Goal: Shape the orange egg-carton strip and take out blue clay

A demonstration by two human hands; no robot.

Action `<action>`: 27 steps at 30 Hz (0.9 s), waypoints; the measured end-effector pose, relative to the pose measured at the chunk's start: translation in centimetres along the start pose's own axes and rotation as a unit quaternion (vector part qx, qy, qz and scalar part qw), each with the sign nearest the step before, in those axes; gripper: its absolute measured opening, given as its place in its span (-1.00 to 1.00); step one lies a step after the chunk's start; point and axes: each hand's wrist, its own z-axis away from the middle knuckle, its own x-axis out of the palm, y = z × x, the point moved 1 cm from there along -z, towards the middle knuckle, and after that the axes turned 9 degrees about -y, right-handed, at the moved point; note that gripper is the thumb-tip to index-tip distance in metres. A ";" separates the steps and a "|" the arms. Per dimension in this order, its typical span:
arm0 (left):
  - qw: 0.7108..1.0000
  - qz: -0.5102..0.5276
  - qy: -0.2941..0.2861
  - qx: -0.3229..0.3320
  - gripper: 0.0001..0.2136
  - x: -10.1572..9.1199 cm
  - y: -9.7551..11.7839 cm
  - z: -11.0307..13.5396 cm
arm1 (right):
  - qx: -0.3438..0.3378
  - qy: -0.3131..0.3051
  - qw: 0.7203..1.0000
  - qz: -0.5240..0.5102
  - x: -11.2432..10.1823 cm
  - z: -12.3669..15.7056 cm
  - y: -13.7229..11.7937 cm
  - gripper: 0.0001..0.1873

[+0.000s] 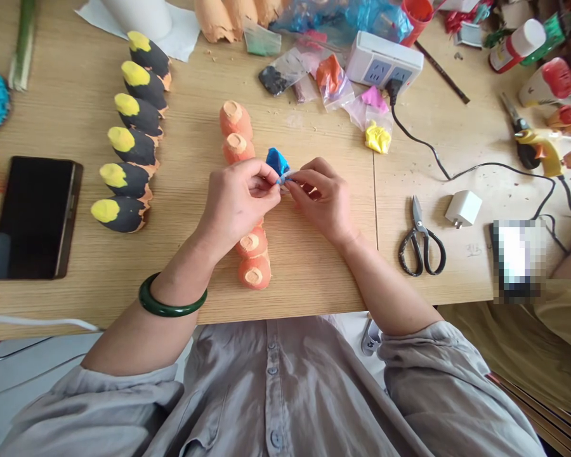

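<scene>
My left hand (238, 195) and my right hand (324, 198) meet over the middle of the table, both pinching a small clear plastic bag of bright blue modelling clay (276, 161). The fingertips of both hands are closed at the bag's edge, and blue shows between them. Under my left hand lies a strip of egg-carton cups (254, 274) coloured orange, with pale bare tips; its middle is hidden by the hand. Farther left, a second egg-carton strip (141, 150) has black cups with yellow tips.
Bags of coloured clay (332, 75) lie at the back beside a white power strip (378, 63), whose black cable (431, 151) runs right. Scissors (421, 241), a white charger (464, 208) and a glue gun (547, 149) are on the right. A phone (33, 219) lies left.
</scene>
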 end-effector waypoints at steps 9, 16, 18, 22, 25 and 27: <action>0.986 -0.090 0.057 0.129 -0.94 0.4 0.7 0.0 | 0.046 -0.030 0.999 0.001 -0.3 -0.1 -0.6 -0.87; 0.976 -0.100 0.131 0.142 -0.72 -0.8 1.0 -0.3 | 0.082 -0.040 0.986 -0.142 0.2 -0.3 -0.3 -0.71; 0.982 -0.095 0.122 0.108 -0.63 -1.1 1.3 -0.4 | 0.090 -0.044 0.975 -0.200 0.4 -0.2 -0.6 -0.57; 0.989 -0.124 0.064 0.049 -0.48 -1.4 1.4 -0.4 | 0.092 -0.085 0.948 -0.291 0.5 0.0 -2.0 -0.40; 0.992 -0.113 0.060 0.015 -0.39 -1.5 0.8 -0.4 | 0.098 -0.124 0.938 -0.309 -0.2 -0.2 -2.8 -0.38; 0.994 -0.092 0.066 0.007 -0.36 -1.6 0.6 -0.4 | 0.102 -0.136 0.930 -0.326 -0.9 -0.5 -2.9 -0.39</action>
